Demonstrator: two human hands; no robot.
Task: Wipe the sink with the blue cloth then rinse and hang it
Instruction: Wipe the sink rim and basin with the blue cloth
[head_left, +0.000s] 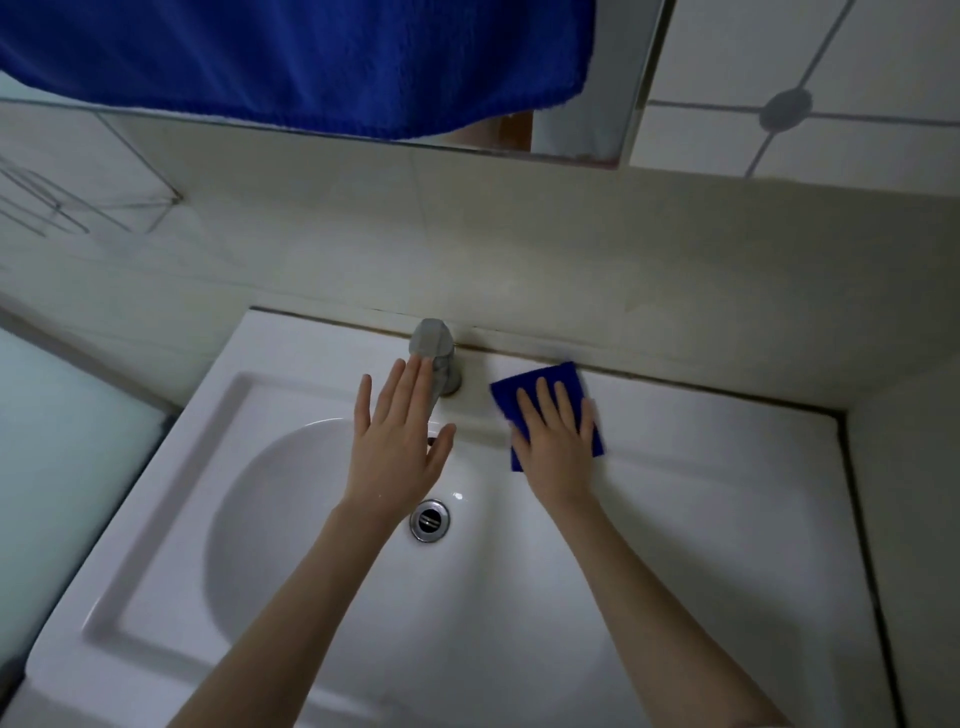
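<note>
- Head view, task's thing: small folded blue cloth (566, 373) lies flat under the right hand (558, 441), its edges showing beyond the fingertips and at both sides of the palm
- Right hand: fingers straight and slightly apart, palm down, pressing the cloth; nothing curled round it
- Surface under that hand: back ledge of the white ceramic sink (701, 493), close to the dark seam at the wall
- Left hand (400, 441): fingers straight and spread, holding nothing, reaching over the basin; its fingertips overlap the grey metal faucet (434, 338) just left of the right hand, contact cannot be told
- Below the left wrist: round chrome drain (430, 519), no water seen running
- Well above both hands: large blue towel (311, 62) hanging in front of the mirror
- Judgement, step in hand: wiping the ledge, rinse and hanging not yet done
- Technique note: keep the palm flat so the fold does not bunch, wipe in overlapping strokes toward the basin, work round the faucet base and along the seam, where grime likely collects
- Risk: sliding fingers off the cloth leaves ledge unwiped
</note>
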